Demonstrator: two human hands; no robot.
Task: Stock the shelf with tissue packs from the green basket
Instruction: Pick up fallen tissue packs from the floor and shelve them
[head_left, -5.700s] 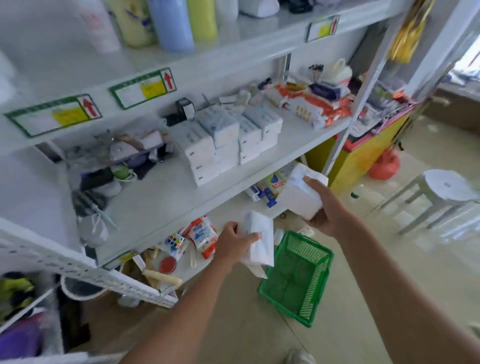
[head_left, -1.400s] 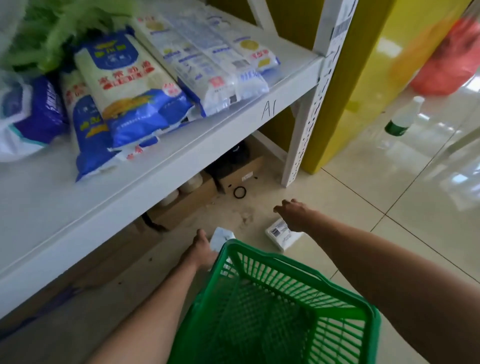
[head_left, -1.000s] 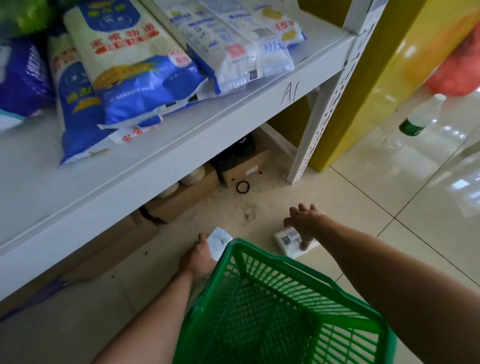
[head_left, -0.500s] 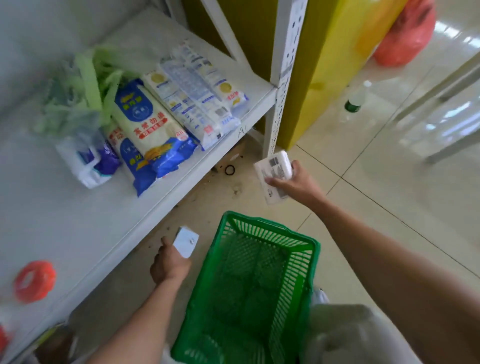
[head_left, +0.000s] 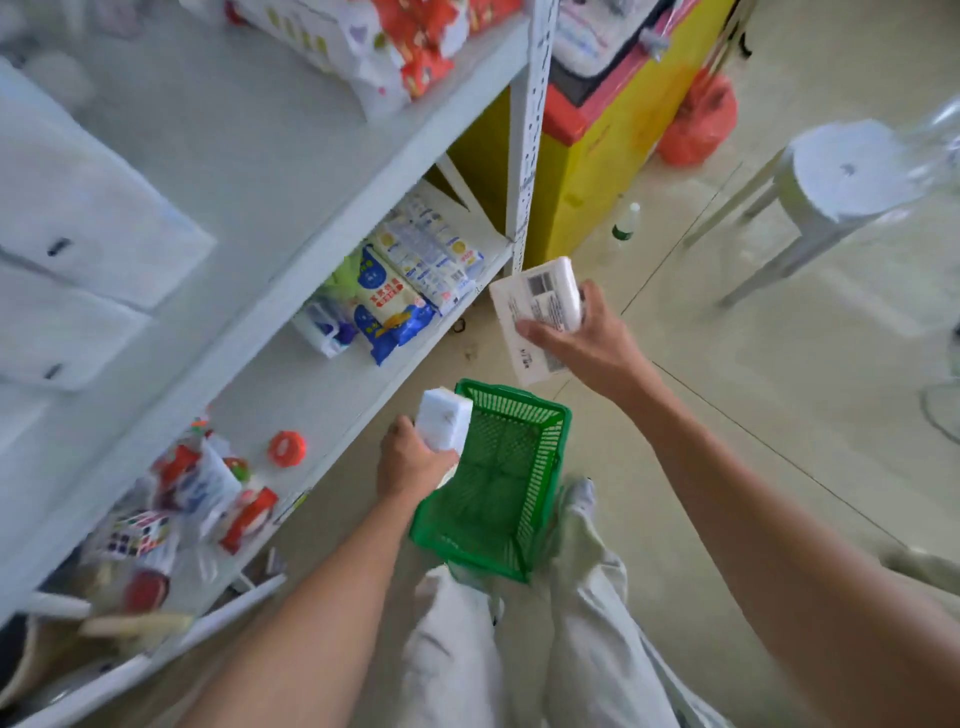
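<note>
Since half a second ago both hands have come up from the floor with their loads, and the view has risen with them. The left hand (head_left: 415, 462) grips one tissue pack (head_left: 445, 422) at the far left corner of the green basket (head_left: 524, 399), which stands on the floor and looks empty. The right hand (head_left: 589, 345) curls round a second pack (head_left: 537, 312), barcode up, higher and beyond the basket's far rim. The step in hand seems to be carrying this pair to the shelf (head_left: 291, 156), up and left of the basket, where blurred white packs (head_left: 88, 208) already lie. Next, each needs lifting over the shelf edge and setting beside that stack.
</note>
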